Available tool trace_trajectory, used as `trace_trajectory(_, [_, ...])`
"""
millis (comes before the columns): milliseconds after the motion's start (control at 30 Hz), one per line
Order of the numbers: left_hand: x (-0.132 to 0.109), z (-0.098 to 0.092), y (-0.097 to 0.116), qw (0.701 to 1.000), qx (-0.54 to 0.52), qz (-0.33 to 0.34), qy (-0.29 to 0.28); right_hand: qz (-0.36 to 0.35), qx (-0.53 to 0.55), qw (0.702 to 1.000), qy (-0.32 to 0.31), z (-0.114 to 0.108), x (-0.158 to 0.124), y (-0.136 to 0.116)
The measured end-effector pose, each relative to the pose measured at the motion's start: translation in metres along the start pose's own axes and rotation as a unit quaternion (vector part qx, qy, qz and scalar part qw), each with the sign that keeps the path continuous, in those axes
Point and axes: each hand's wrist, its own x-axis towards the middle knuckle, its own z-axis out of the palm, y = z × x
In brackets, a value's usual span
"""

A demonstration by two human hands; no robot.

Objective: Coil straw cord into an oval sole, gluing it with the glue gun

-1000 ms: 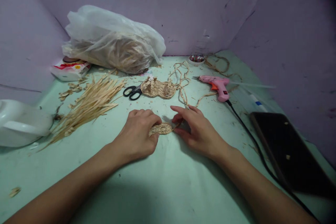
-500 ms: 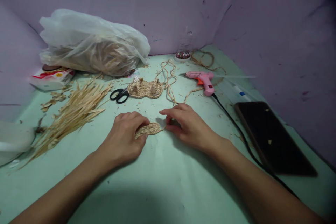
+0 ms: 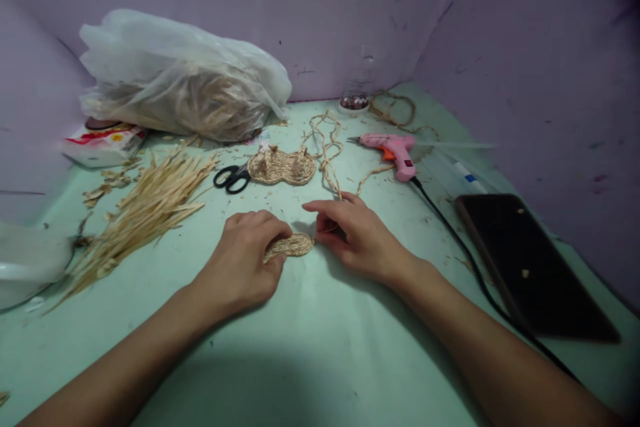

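Observation:
My left hand point(image 3: 250, 257) grips a small oval piece of coiled, woven straw cord point(image 3: 297, 245) between thumb and fingers, flat on the green table. At the right end of this piece, my right hand point(image 3: 353, 233) pinches the cord, its index finger stretched out to the left above the thumb. Behind the hands lies a larger woven piece point(image 3: 283, 168) with raised loops on top. Twisted cord point(image 3: 327, 147) runs in loose loops beside it and down behind my right hand.
Black-handled scissors point(image 3: 231, 179), straw strips point(image 3: 145, 213) and a filled plastic bag point(image 3: 185, 80) are on the left. On the right are a pink glue gun point(image 3: 395, 150), its black cable, a dark tablet-like slab point(image 3: 535, 267) and a dish of beads point(image 3: 354, 103).
The view has shifted slightly, so most things appear a little further right. My right hand is now closer to the end of the oval piece.

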Motion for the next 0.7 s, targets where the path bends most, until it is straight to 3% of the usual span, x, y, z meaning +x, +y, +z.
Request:
trace_trajectory(300, [-0.001,0.000,0.001,1.000,-0.004,0.001,0.004,-0.003,-0.036,0.999,-0.002,0.004,0.001,-0.002])
trace_trajectory(533, [-0.001,-0.002,0.002,1.000,0.004,-0.009,0.003,-0.028,-0.038,0.997,-0.066,-0.010,0.003,0.002])
trace_trajectory(700, [-0.001,0.000,0.001,1.000,0.003,-0.007,0.005,-0.052,-0.012,0.996,-0.070,-0.013,0.002,0.005])
